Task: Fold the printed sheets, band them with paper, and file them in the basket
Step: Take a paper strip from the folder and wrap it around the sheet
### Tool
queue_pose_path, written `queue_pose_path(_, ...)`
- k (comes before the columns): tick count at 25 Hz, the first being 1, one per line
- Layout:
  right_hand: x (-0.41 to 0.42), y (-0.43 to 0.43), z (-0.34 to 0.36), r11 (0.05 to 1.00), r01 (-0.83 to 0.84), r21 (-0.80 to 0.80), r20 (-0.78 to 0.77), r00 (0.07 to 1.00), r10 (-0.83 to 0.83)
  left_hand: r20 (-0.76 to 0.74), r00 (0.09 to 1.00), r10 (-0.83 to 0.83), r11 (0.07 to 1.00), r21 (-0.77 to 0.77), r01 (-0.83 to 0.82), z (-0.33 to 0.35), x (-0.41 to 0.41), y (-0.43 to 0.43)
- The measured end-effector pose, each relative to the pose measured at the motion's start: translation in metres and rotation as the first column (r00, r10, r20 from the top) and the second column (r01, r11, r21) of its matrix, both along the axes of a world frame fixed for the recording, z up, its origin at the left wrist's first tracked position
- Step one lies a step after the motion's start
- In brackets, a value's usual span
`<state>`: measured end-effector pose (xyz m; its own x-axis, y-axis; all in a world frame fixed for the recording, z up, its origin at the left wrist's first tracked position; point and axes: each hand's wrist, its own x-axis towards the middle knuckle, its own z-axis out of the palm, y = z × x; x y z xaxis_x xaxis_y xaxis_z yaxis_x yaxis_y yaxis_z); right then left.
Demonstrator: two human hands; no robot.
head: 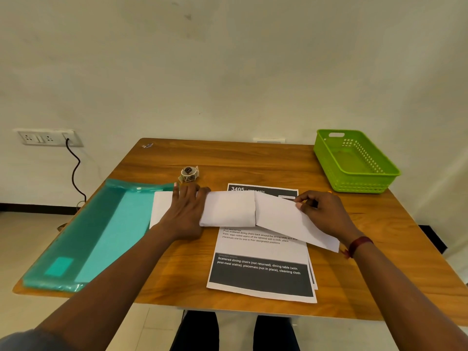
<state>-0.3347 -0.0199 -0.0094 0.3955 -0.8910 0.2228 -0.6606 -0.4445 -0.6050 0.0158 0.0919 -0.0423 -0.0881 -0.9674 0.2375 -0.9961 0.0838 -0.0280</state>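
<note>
Folded sheet [229,210]: thin, light, limp, prob. slippery on printed stack [260,249] beneath it, mid-table. Best taken at a free edge, w/ flat palm pinning the rest. Left hand [186,214] spread flat, pressing sheet's left part. Right hand [324,214] pinching right flap's far edge, wrist low. Basket [359,184] at far right corner, well apart.

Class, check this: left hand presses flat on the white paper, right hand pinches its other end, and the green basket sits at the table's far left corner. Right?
No: the head view shows the green basket at the far right corner of the table. The rest stands.
</note>
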Motion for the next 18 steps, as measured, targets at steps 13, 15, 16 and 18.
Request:
queue_pose_path(13, -0.001, -0.024, 0.013, 0.974, -0.186, 0.126, 0.001, 0.982, 0.187, 0.016, 1.0, 0.0, 0.992, 0.124, -0.002, -0.001, -0.003, -0.001)
queue_pose_path(15, -0.003, -0.025, 0.013, 0.968, -0.204, 0.148, 0.056, 0.979, 0.198, 0.015, 1.0, 0.001, 0.992, 0.123, -0.003, -0.001, -0.001, -0.001)
queue_pose_path(16, -0.005, -0.024, 0.012, 0.964, -0.21, 0.164, 0.088, 0.976, 0.198, 0.009, 1.0, 0.002, 0.992, 0.13, -0.003, -0.001, -0.001, -0.001)
queue_pose_path(18, -0.006, -0.024, 0.01, 0.956, -0.219, 0.193, 0.137, 0.971, 0.195, -0.012, 1.0, 0.006, 0.989, 0.147, -0.004, -0.001, -0.001, -0.002)
